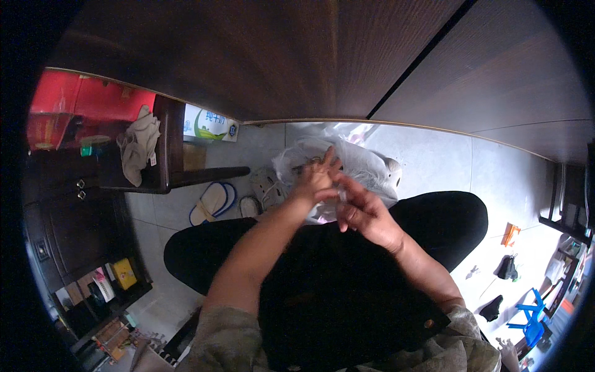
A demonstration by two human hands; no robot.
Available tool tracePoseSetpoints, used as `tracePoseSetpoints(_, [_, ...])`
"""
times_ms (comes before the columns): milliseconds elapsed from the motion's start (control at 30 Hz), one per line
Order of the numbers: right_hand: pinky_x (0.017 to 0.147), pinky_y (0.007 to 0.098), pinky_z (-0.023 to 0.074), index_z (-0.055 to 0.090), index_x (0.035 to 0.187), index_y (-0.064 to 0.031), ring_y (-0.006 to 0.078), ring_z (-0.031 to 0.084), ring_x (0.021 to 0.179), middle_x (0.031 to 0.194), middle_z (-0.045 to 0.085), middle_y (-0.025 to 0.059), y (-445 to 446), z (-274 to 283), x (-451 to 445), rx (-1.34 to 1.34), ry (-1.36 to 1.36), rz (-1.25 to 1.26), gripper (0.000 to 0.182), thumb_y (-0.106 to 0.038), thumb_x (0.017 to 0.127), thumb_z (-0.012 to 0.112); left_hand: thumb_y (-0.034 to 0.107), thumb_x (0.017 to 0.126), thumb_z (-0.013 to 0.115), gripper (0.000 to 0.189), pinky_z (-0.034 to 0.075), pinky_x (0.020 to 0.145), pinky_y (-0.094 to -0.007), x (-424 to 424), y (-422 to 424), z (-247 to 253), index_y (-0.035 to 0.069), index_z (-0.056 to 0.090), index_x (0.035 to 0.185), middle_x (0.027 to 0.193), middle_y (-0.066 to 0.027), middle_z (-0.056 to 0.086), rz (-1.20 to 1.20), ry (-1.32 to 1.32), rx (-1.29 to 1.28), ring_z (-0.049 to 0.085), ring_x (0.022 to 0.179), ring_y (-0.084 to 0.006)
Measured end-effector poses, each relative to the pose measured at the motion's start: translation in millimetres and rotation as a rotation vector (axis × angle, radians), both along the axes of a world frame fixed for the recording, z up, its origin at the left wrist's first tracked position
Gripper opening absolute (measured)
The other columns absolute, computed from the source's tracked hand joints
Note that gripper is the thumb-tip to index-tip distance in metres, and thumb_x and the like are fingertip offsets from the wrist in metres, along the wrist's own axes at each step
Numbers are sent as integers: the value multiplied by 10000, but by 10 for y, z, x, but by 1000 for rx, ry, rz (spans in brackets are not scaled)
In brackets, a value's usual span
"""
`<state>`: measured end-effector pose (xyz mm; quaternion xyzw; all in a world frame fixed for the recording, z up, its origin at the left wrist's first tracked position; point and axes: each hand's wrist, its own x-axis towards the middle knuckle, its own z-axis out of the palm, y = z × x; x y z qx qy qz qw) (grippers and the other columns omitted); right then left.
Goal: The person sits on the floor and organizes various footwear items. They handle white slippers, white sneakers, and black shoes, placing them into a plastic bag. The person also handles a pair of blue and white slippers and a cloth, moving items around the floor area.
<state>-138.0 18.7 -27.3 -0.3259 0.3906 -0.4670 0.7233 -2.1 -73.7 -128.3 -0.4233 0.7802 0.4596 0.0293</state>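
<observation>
A translucent white plastic bag (367, 167) stands on the floor between my knees, its mouth loosely spread. My left hand (316, 181) is over the bag, fingers apart and blurred by motion, with nothing visible in it. Close beside it, my right hand (367, 216) has its fingers curled and its fingertips near the left thumb. A small pale spot (343, 195) shows between the two hands; whether it is held is too blurred to tell. The hands partly hide what the bag contains.
A dark wooden table top (279, 60) spans the space ahead. At left are a milk carton box (211, 123), a grey cloth (139, 144) on a dark wooden seat, and slippers (211, 204). A blue plastic stool (532, 321) and black shoes (507, 268) are at right.
</observation>
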Motion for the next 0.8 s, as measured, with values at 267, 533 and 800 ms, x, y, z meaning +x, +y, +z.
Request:
tracePoseSetpoints(267, [469,163,395,400,1219,-6,68,412,439,934,602,163,-52,190,-78,-80,-213,-253,453,-89,781,481,238,738,582,549,400,866,-390,-106,-20,-995,54,394,1219,1109,-236,492,183,-145,-90,513,989,-348])
tracePoseSetpoints(533, [492,171,378,366,1234,30,80,410,487,936,589,181,-104,341,-342,-170,-248,-400,486,-71,772,476,247,634,725,490,401,832,-405,990,-229,-382,67,516,1039,1034,-146,542,135,19,-584,497,985,-321])
tracePoseSetpoints(800, [541,198,378,357,1238,23,93,442,548,934,582,145,-422,465,18,-259,-98,-224,545,-183,767,540,79,810,543,163,461,651,-280,1511,-294,-186,31,514,963,825,-58,573,724,317,29,561,744,-131])
